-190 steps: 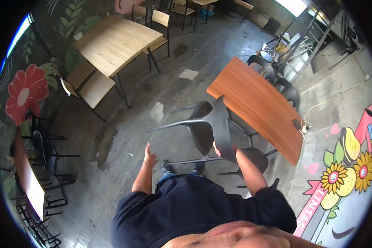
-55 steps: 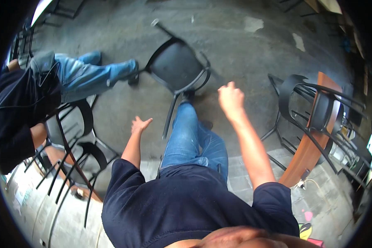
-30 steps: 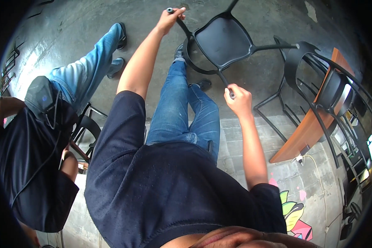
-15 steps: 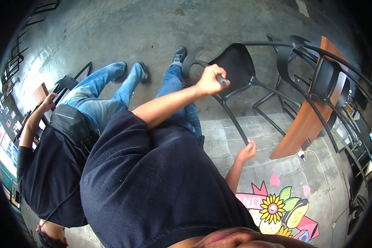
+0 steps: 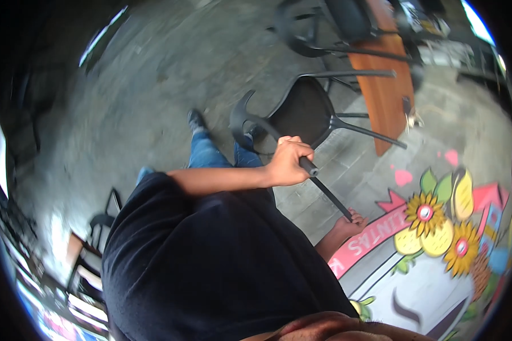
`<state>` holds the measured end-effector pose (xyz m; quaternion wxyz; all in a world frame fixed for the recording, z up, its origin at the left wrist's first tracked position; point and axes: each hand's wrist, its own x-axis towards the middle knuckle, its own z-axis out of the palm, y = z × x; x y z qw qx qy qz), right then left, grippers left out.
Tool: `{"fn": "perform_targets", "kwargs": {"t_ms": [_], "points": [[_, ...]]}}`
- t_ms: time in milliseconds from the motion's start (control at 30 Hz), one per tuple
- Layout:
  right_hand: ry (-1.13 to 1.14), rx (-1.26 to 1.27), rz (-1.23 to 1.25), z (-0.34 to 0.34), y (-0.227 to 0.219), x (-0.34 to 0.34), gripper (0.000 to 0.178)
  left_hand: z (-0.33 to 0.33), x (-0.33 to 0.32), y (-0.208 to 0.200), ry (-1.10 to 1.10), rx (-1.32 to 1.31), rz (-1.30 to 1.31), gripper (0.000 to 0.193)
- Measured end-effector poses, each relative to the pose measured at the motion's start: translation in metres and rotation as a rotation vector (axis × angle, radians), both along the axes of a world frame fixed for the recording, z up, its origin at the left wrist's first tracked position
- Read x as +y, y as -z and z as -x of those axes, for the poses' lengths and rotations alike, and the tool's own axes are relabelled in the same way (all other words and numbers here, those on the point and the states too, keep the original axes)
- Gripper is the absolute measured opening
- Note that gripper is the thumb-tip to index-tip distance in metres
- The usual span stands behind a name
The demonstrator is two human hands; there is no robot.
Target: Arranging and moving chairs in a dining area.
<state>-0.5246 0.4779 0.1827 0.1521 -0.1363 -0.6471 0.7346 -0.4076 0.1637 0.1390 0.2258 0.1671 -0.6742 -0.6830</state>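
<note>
A black chair (image 5: 304,108) with a curved back is tipped on its side in front of me, its legs pointing toward me and to the right. My left hand (image 5: 290,162) is wrapped round one leg close to its round end. Lower and to the right, my right hand (image 5: 351,223) closes on the end of another leg (image 5: 331,198); part of its fingers is hidden. Whether the chair touches the floor, I cannot tell.
Beyond it, another black chair (image 5: 347,23) stands beside a brown wooden panel (image 5: 384,85) with a cable at its end. A painted mural with sunflowers (image 5: 425,213) spreads at the right. Dark chair frames (image 5: 102,219) stand at the far left, above grey floor (image 5: 148,74).
My view has turned to the right, bringing more of the mural in. The person on my left has almost left the picture. Both hands keep hold of the same chair legs.
</note>
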Motion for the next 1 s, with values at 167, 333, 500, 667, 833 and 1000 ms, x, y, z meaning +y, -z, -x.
{"fn": "perform_targets", "kwargs": {"t_ms": [167, 333, 500, 667, 833, 1000], "points": [[-0.062, 0.221, 0.064, 0.008, -0.052, 0.016, 0.043, 0.039, 0.007, -0.054, 0.24, 0.264, 0.005, 0.022], [-0.033, 0.354, 0.091, 0.056, -0.098, 0.036, 0.037, 0.105, 0.026, -0.094, 0.272, 0.314, -0.015, 0.023], [-0.077, 0.431, 0.163, 0.139, -0.123, 0.063, 0.031, 0.182, 0.048, -0.114, 0.168, 0.32, -0.118, 0.024], [-0.064, 0.494, 0.229, 0.228, -0.117, 0.071, 0.031, 0.273, 0.076, -0.098, 0.04, 0.418, -0.192, 0.023], [0.061, 0.447, 0.167, 0.302, -0.087, 0.078, 0.032, 0.349, 0.081, -0.059, 0.07, 0.375, -0.153, 0.028], [0.115, 0.394, 0.062, 0.351, -0.059, 0.063, 0.033, 0.382, 0.068, -0.024, 0.079, 0.211, -0.03, 0.029]]}}
